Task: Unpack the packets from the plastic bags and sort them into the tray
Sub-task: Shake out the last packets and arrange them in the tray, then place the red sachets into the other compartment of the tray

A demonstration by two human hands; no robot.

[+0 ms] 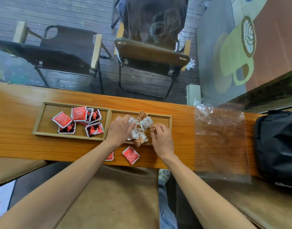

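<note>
We see a wooden tray [107, 113] with two compartments on the counter [18, 146]. Red packets [78, 114] lie in the left compartment, brown-and-white packets [146, 123] in the right one. Our left hand [119, 128] rests on the white ones, fingers curled; grip we cannot tell. Our right hand [162, 139] pinches a brown packet [152, 128]. Two red packets [130, 154] lie before the tray, an empty plastic bag [221, 138] at right.

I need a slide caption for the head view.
Both hands sort brown-and-white packets into the tray; red packets wait outside.
</note>
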